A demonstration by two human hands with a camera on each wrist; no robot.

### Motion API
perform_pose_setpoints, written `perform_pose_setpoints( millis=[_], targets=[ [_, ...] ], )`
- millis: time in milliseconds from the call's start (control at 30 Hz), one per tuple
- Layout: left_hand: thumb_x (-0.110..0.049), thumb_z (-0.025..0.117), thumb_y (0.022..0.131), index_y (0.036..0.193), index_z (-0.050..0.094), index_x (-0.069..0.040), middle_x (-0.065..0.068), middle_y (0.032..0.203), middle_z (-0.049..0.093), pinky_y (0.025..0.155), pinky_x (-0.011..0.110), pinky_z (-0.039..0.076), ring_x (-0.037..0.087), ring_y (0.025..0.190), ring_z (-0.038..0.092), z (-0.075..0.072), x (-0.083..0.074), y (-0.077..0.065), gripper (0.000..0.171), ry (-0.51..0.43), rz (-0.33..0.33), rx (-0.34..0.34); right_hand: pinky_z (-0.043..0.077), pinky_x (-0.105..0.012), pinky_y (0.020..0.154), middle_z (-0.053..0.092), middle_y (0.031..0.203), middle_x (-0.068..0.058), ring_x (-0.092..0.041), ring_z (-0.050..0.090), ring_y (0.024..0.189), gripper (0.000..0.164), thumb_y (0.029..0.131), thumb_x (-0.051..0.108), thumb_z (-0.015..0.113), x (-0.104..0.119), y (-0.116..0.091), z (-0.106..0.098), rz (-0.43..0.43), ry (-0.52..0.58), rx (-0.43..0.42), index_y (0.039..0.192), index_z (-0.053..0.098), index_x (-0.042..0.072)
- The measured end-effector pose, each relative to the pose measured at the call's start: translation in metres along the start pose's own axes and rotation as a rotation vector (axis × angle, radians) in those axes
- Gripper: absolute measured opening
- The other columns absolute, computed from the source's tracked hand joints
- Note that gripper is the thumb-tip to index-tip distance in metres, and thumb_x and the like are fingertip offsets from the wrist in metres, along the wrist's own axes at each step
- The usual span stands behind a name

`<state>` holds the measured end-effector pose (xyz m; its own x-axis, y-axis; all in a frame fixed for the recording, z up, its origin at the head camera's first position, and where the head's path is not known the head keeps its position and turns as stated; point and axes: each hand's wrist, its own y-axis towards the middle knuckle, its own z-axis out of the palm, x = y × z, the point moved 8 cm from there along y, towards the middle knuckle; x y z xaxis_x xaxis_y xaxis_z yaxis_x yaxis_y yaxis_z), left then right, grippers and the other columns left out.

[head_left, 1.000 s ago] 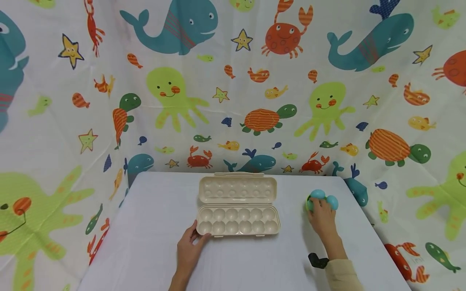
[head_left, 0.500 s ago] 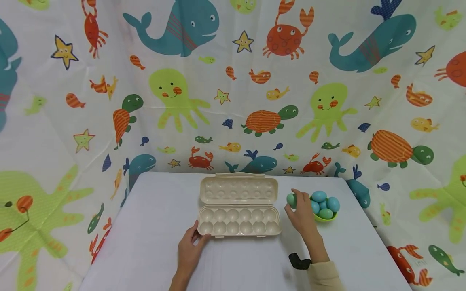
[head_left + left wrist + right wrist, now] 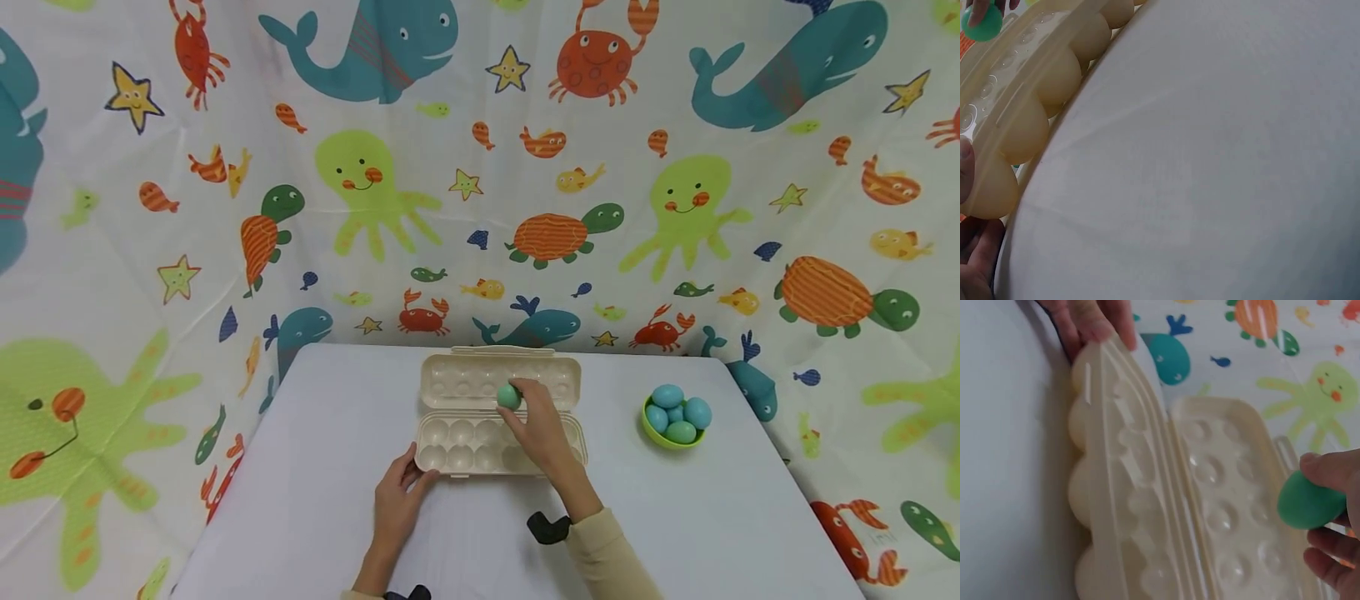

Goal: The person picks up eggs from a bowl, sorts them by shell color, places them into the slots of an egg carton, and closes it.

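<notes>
White table [image 3: 330, 417], green egg [image 3: 507, 397] in right hand [image 3: 543, 431]

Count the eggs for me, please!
6 that show: one green egg in the right hand, and four blue eggs plus another green one in the green bowl. More may be hidden underneath.

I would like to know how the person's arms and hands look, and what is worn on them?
Both the left hand and the right hand are without gloves. The right sleeve is plain beige; only an edge of a similar left sleeve shows. A black, angular piece sits by the right wrist.
</notes>
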<state>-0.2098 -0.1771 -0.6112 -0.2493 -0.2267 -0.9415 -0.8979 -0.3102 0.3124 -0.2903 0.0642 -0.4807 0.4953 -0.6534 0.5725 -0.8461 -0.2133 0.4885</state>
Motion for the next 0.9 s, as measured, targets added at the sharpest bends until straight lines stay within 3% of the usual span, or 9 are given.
perform_pose_setpoints(
  millis=[200,433,667,900],
  targets=[
    [0.007,0.079,0.078,0.132,0.055,0.014,0.032,0.123,0.064,0.09,0.037,0.062,0.044,0.104,0.068,0.0,-0.013,-0.002,0.06,0.013,-0.017,-0.029,0.061,-0.038,0.096,0.059,0.126,-0.013,-0.025,0.059,0.114,0.046,0.088,0.01,0.077,0.02,0.004,0.034,-0.064,0.08,0.067,0.128,0.056,0.001],
    [0.007,0.079,0.079,0.131,0.054,0.017,0.033,0.123,0.063,0.09,0.043,0.061,0.047,0.104,0.067,-0.001,-0.035,-0.002,0.059,-0.012,-0.013,0.001,0.059,-0.034,0.101,0.053,0.125,-0.013,-0.022,0.061,0.112,0.043,0.089,0.008,0.075,0.034,0.007,0.067,-0.069,0.148,0.136,0.127,0.055,0.002],
    [0.004,0.079,0.081,0.133,0.053,0.016,0.032,0.125,0.063,0.092,0.041,0.061,0.045,0.106,0.068,-0.001,-0.033,-0.002,0.06,-0.02,-0.023,0.009,0.058,-0.038,0.102,0.056,0.128,-0.012,-0.023,0.061,0.115,0.047,0.088,0.009,0.072,0.037,0.004,0.1,-0.004,0.143,0.245,0.131,0.054,0.003],
    [0.004,0.079,0.08,0.133,0.053,0.015,0.033,0.126,0.062,0.091,0.035,0.062,0.045,0.106,0.067,-0.001,-0.031,-0.002,0.06,-0.048,-0.037,0.022,0.058,-0.037,0.102,0.061,0.125,-0.01,-0.022,0.062,0.115,0.042,0.089,0.011,0.074,0.037,-0.004,0.121,-0.038,0.055,0.263,0.127,0.057,0.003]
  ],
)
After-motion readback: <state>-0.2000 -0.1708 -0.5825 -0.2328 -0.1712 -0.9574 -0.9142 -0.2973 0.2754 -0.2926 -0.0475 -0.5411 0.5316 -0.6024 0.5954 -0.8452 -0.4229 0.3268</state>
